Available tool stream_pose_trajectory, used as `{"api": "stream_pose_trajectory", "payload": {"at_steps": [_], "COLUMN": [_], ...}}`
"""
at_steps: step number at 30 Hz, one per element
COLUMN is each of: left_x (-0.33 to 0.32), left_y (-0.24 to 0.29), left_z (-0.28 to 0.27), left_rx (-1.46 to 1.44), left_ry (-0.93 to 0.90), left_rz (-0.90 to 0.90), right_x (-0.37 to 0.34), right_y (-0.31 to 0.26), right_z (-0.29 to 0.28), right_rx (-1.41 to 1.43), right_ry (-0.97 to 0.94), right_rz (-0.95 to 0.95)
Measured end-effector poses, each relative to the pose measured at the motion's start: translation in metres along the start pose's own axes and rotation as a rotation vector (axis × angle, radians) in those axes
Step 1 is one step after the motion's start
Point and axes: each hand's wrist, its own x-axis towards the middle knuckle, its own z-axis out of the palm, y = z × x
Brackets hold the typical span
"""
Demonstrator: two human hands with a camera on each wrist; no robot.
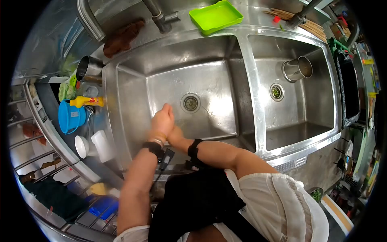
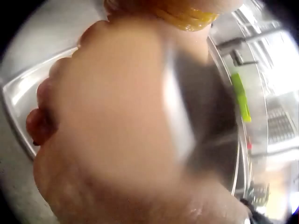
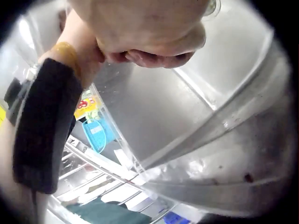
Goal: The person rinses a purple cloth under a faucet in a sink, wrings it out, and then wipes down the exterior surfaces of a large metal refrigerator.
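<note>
My two hands meet over the near left part of the big steel sink basin (image 1: 209, 70). The left hand (image 1: 162, 121) reaches forward with its back up, and its fingertips are hidden underneath. Yellow bands (image 2: 189, 18) circle the left wrist, above a black strap (image 1: 153, 149). From the right, my right hand (image 1: 175, 134) lies against the left wrist just beside those bands. Its curled fingers (image 3: 161, 59) show in the right wrist view, and in the left wrist view the right hand (image 2: 117, 107) fills the picture, blurred.
A drain (image 1: 190, 103) lies just beyond the hands. In the smaller basin (image 1: 294, 109) a metal cup (image 1: 298, 69) lies tipped over. A lime green tray (image 1: 215, 17) sits on the back ledge near the faucet (image 1: 161, 22). Left stand a blue bucket (image 1: 70, 117), yellow bottle (image 1: 86, 101) and white bowl (image 1: 81, 146).
</note>
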Motion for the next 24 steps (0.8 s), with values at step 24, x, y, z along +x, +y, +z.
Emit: {"api": "stream_pose_trajectory", "payload": {"at_steps": [24], "left_x": [-0.234], "left_y": [0.202], "left_z": [-0.011], "left_rx": [-1.088], "left_ry": [-0.861], "left_rz": [0.337], "right_x": [-0.352], "right_y": [0.061], "right_z": [-0.207], "right_rx": [-0.006], "right_ry": [0.522], "right_rz": [-0.774]}}
